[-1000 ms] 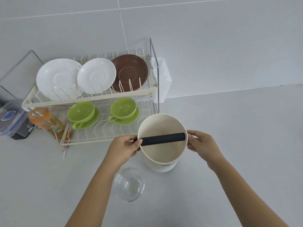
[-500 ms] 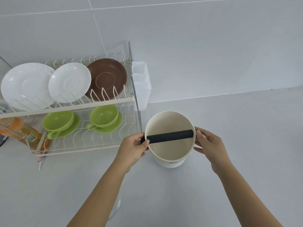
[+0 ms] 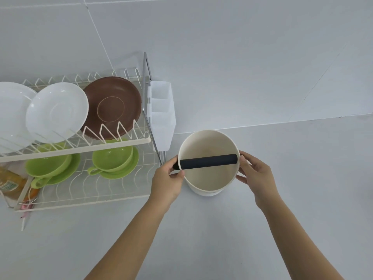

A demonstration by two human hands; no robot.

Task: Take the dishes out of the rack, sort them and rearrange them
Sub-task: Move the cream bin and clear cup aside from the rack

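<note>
**Both hands on the cream container beside a full rack**

Pale grey countertop met a tiled wall of the same colour, and a two-tier wire dish rack stood against it at the left. The upper tier held two white plates and a brown plate on edge between the wire prongs, a position that would let them drain and keep them apart. Below, two green cups sat on green saucers, flat on the lower shelf. A white plastic cutlery holder hung on the rack's right end.

Just right of the rack, a round cream container with a black bar across its mouth rested on the counter. The left hand gripped its left rim, thumb and fingers curled round the bar's end. The right hand pressed the opposite side, fingers bent against the wall. A two-sided hold suited a wide, smooth vessel, probably to steady or seat it.

Every dish remained in the rack, so the sorting looked barely begun. The container may have been placed close to the rack's open end so that the dishes could be reached easily.
</note>
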